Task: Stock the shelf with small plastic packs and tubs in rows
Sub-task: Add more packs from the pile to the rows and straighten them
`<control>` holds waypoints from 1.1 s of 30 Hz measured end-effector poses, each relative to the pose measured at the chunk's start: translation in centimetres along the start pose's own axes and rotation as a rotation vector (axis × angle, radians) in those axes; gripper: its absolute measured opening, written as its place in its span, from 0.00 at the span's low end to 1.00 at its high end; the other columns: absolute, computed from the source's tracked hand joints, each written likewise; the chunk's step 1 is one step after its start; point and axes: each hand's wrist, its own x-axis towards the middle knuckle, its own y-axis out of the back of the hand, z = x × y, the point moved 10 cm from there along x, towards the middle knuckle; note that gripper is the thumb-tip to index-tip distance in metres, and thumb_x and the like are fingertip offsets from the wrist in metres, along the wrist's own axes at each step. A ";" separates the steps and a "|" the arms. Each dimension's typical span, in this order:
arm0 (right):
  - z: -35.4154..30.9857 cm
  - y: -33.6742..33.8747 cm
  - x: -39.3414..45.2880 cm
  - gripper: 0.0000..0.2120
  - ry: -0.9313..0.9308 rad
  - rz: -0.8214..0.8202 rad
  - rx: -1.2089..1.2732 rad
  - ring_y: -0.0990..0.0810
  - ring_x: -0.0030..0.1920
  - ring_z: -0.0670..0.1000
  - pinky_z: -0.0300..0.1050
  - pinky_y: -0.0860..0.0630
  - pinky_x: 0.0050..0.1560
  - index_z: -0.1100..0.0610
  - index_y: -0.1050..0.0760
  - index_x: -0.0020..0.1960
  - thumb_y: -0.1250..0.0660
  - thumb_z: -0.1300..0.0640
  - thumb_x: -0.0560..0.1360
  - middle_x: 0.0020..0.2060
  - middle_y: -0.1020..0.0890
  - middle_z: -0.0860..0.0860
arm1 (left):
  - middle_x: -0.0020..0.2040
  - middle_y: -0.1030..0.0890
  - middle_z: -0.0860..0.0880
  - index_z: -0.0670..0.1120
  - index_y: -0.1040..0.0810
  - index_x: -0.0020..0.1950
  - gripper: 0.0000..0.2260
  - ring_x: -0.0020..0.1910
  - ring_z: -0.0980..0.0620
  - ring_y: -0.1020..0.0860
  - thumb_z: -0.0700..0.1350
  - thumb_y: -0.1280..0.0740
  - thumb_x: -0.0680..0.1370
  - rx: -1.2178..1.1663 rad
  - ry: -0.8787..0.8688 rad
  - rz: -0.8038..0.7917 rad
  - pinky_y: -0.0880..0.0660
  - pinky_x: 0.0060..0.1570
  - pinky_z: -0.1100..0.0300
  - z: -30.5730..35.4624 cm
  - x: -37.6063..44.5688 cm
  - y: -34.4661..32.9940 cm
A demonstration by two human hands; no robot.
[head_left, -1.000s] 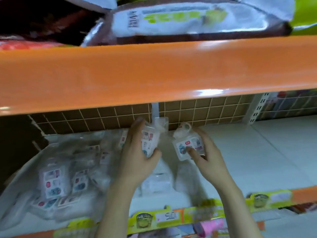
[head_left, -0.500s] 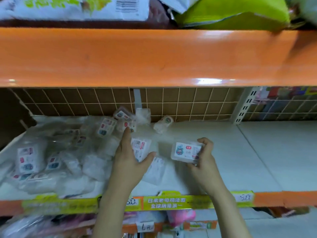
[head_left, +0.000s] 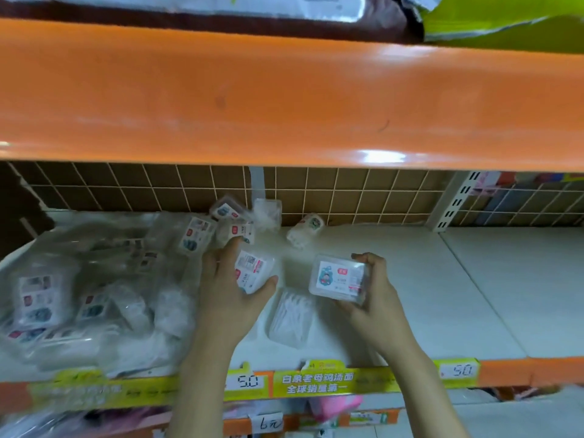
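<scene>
My left hand [head_left: 226, 294] grips a small clear plastic pack [head_left: 252, 271] with a white label, held just above the white shelf [head_left: 458, 295]. My right hand [head_left: 374, 298] holds a clear rectangular tub [head_left: 338, 278] with a blue-and-red label, tilted toward me. Between my hands another clear pack [head_left: 290, 317] lies flat on the shelf. A small round tub [head_left: 305, 230] lies on its side near the back grid. A few packs [head_left: 230, 222] lean at the back, left of centre.
A large clear bag [head_left: 79, 292] with several labelled packs fills the shelf's left side. The orange upper shelf edge [head_left: 284, 96] hangs low overhead. A wire grid [head_left: 347, 194] backs the shelf. Yellow price strips [head_left: 316, 382] run along the front edge.
Both hands drew back from the rear of the shelf toward the front, each keeping its item. The right-hand tub turned from upright to lying tilted.
</scene>
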 end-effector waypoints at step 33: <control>12.6 18.7 -2.8 0.34 0.072 -0.126 -0.071 0.29 0.54 0.43 0.18 0.39 0.49 0.52 0.37 0.71 0.27 0.55 0.68 0.55 0.32 0.44 | 0.58 0.30 0.52 0.49 0.28 0.69 0.30 0.54 0.54 0.27 0.47 0.24 0.68 0.064 -0.064 -0.086 0.37 0.48 0.70 18.3 -9.2 -16.2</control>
